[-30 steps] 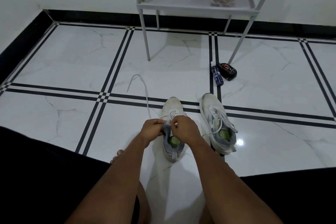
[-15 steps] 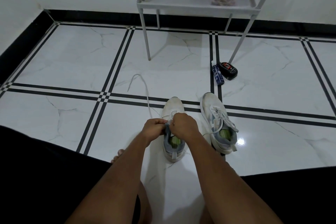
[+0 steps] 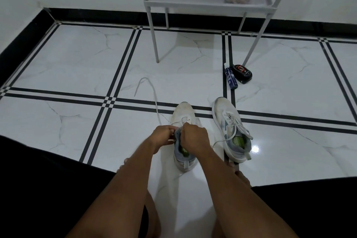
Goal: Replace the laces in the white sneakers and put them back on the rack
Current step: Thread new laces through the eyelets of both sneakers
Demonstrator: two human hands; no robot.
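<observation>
left hand (image 3: 164,135) fingers pinch lace (image 3: 154,98) at near sneaker (image 3: 183,120) | right hand (image 3: 194,138) fingers curl on its tongue | second sneaker (image 3: 230,129) beside, laced | rack (image 3: 193,4) beyond

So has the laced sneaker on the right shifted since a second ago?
No. The laced sneaker lies across the same black floor stripe, toe near the tile joint as before.
</observation>
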